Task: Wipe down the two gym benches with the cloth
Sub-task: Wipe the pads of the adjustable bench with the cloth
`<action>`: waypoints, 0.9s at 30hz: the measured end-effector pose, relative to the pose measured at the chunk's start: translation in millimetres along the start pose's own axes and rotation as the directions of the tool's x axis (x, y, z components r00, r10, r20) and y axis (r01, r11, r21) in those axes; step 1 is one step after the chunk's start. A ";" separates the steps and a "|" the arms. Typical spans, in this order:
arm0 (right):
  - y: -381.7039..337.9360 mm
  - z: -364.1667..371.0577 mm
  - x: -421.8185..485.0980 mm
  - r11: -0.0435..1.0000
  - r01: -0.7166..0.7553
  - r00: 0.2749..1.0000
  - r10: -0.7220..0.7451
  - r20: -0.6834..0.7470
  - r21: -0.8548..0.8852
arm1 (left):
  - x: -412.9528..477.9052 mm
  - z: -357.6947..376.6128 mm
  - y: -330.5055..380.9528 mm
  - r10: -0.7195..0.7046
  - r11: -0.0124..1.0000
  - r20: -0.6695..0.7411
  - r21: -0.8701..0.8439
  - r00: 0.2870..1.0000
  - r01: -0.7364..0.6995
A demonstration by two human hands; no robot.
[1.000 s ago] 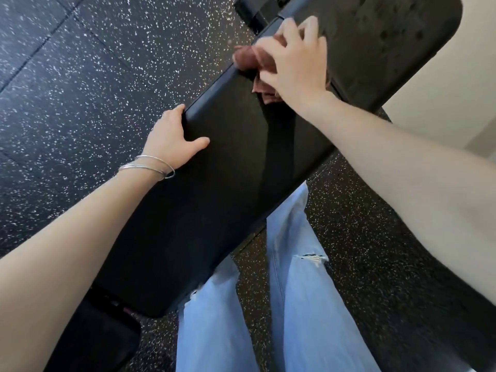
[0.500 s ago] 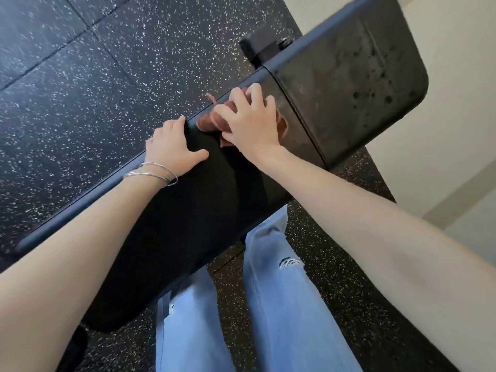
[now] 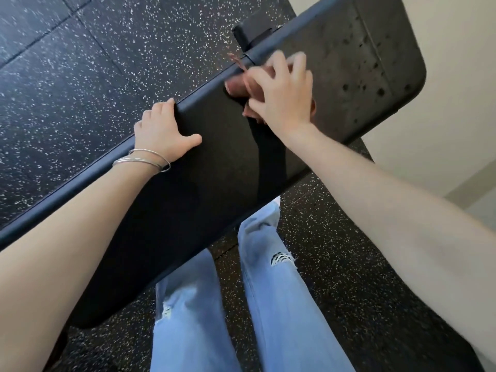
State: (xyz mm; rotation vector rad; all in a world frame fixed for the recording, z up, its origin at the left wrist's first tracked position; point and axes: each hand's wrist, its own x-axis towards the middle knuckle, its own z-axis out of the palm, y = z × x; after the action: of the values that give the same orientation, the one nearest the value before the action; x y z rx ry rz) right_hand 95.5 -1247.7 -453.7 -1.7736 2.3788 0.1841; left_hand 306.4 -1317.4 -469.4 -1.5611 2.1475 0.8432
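Observation:
A black padded gym bench [image 3: 204, 183] runs diagonally across the view, with a shorter dusty pad section [image 3: 362, 63] at its upper right end. My right hand [image 3: 281, 95] presses a reddish-brown cloth [image 3: 237, 85] onto the long pad near the gap between the two sections; most of the cloth is hidden under the hand. My left hand [image 3: 161, 132], with thin silver bangles at the wrist, grips the bench's far edge, thumb on top of the pad. Only this one bench is in view.
Black rubber floor [image 3: 80, 76] with white speckles lies beyond the bench and below it. A person's legs in light blue ripped jeans [image 3: 268, 304] stand against the bench's near side. A cream wall [image 3: 456, 89] rises at the right. A black bracket [image 3: 249, 33] sticks out beyond the far edge.
My right hand has slid the cloth along the pad near the gap, first toward my left hand, then back away. My left hand has kept its grip on the edge. The view shifted.

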 end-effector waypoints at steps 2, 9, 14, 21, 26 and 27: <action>16.6 6.5 -48.2 0.998 0.018 0.999 -0.015 -0.043 0.059 | 1.5 -2.9 1.1 0.023 1.000 0.028 0.006 0.999 -0.023; 39.8 33.1 -125.0 0.989 0.044 0.985 -0.019 -0.174 0.139 | 6.5 -4.8 11.0 0.049 0.999 0.008 -0.017 0.999 -0.049; 12.4 20.4 -65.7 0.998 -0.045 0.988 0.053 -0.143 0.054 | 6.7 -1.3 21.6 0.086 0.996 -0.033 -0.021 0.996 -0.087; 0.5 10.1 3.5 1.000 -0.027 0.997 0.027 -0.069 -0.006 | 15.2 -3.0 43.8 0.113 0.994 -0.030 -0.009 0.993 -0.113; 26.0 22.4 -63.3 0.997 0.077 0.980 -0.071 -0.186 0.023 | 20.2 -3.0 57.1 0.078 0.996 -0.047 -0.037 0.996 -0.080; 33.1 27.4 -82.0 0.997 0.066 0.975 -0.056 -0.215 0.038 | 21.5 -3.4 59.7 0.082 0.996 -0.048 -0.034 0.995 -0.084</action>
State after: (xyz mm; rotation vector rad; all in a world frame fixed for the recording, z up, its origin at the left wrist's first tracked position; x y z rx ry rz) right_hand 88.3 -1155.9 -463.5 -1.9304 2.4434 -0.0718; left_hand 243.2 -1322.5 -464.4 -1.5328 2.2560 0.8843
